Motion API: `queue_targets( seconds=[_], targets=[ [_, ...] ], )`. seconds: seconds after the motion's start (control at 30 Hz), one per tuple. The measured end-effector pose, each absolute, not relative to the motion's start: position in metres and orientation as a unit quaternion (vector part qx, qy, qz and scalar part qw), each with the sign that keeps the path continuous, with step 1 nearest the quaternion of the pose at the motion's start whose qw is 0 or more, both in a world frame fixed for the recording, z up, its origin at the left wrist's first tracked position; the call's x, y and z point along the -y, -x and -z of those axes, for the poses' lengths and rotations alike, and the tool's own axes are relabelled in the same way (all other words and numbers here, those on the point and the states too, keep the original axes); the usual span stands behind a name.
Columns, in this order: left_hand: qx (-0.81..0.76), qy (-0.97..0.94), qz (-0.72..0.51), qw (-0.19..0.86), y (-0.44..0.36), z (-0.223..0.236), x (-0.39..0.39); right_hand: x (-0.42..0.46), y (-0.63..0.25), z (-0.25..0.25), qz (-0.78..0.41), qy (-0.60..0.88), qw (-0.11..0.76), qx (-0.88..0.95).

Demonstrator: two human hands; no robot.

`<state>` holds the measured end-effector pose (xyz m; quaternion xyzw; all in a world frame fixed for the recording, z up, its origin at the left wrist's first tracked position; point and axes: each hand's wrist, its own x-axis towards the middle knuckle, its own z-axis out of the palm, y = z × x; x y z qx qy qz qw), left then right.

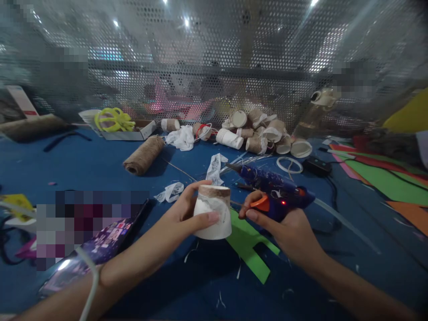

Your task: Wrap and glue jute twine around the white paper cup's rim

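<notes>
Both hands busy, apart from each other. Left hand (pixel 187 215) is clamped round a white paper cup (pixel 209 225), thumb across the near side. Cup is bottom-up, centre of view, seemingly off the blue worktop (pixel 160 287); can't confirm clearance.

Right hand (pixel 291 232) is wrapped on the blue hot glue gun (pixel 267 180), orange trigger (pixel 262 203) at the fingers, red light (pixel 283 202) on. Its thumb and forefinger also look to be pinching a twine strand (pixel 236 203) that runs to the cup.

Step in hand, my read: winding twine onto the cup. Brown twine band (pixel 214 191) covers only the narrow top end; white wall bare below. Nozzle (pixel 233 167) points left, above and beyond the cup, not touching it.

Next move calls for steady tension on the strand, each turn snug under the last, and cup rotation by the left hand. Keep the hot tip off the fingers.

Nearby: twine roll (pixel 143 156) on its side behind the left hand, white lace scrap (pixel 216 169) beyond the cup, green paper (pixel 250 258) below right, twine-wrapped cups (pixel 257 145) piled at the back.
</notes>
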<state>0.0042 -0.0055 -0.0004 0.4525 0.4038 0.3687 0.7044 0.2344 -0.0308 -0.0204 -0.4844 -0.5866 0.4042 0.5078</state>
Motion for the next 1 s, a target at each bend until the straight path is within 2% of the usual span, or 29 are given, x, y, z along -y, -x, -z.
queue_targets(
  seconds=[0.17, 0.5, 0.73, 1.0],
  targets=[
    [-0.388, -0.460, -0.418, 0.681, -0.006, 0.003, 0.005, 0.036, -0.237, 0.027, -0.406, 0.461, 0.489, 0.620],
    [-0.368, -0.480, -0.419, 0.678, -0.006, -0.006, 0.015, 0.040, -0.251, 0.032, -0.259, 0.447, 0.545, 0.660],
    [-0.375, -0.473, -0.432, 0.670, -0.005, -0.007, 0.013, 0.038, -0.252, 0.031, -0.366, 0.402, 0.518, 0.661],
    [-0.362, -0.469, -0.417, 0.690, -0.004, -0.007, 0.016, 0.036, -0.258, 0.032, -0.290, 0.411, 0.599, 0.624]
  ],
)
